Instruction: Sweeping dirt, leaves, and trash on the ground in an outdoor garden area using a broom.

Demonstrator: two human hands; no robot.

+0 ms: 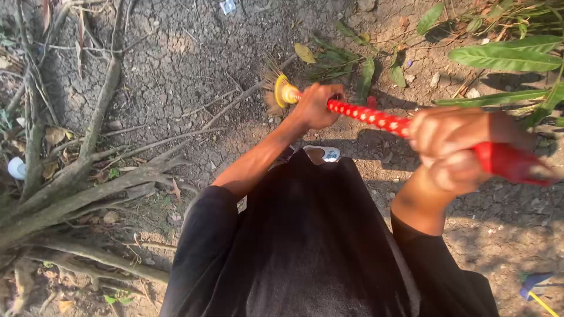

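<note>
I hold a broom with a red, white-dotted handle (376, 119) in both hands. My left hand (317, 105) grips the handle low down, right behind a yellow collar (283, 92) where thin straw bristles fan out over the dirt. My right hand (449, 149) is closed around the handle's upper part, close to the camera, where the red grip looks thick and blurred. The broom slants from lower right to upper left, its bristle end near the ground above my foot (323, 154).
Cracked dry soil (176, 64) covers the ground. Tree roots (76, 176) spread at the left. Green leaves (505, 56) and fallen leaves lie at the upper right. A small white object (16, 168) sits at the far left, a blue-and-yellow item (533, 287) at bottom right.
</note>
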